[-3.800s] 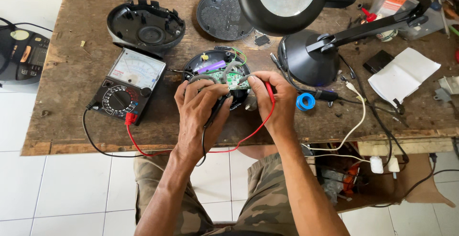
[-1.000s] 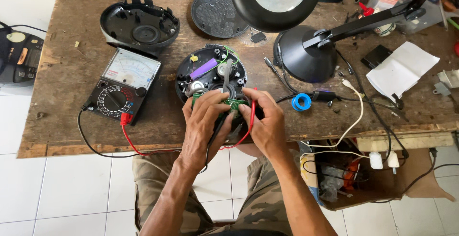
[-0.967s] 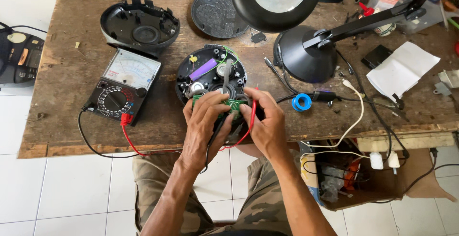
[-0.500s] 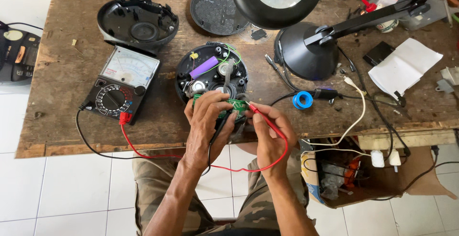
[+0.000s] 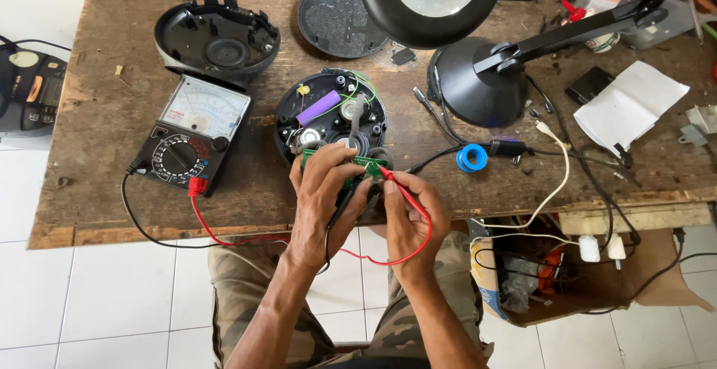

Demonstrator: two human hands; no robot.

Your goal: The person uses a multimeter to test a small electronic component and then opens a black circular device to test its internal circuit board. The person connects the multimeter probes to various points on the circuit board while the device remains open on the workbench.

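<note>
The left hand (image 5: pixel 323 197) curls around a small green circuit board (image 5: pixel 364 166) at the bench's near edge, with a black probe (image 5: pixel 342 206) tucked under its fingers. The right hand (image 5: pixel 409 216) pinches a red probe (image 5: pixel 399 187), tip on the board. The board looks light, stiff and fragile, best held by its edges. Just beyond lies the round black plastic housing (image 5: pixel 331 112), wires and a purple cell exposed. Left of it sits a boxy analog meter (image 5: pixel 191 134) on the rough wooden bench (image 5: pixel 97 122).
</note>
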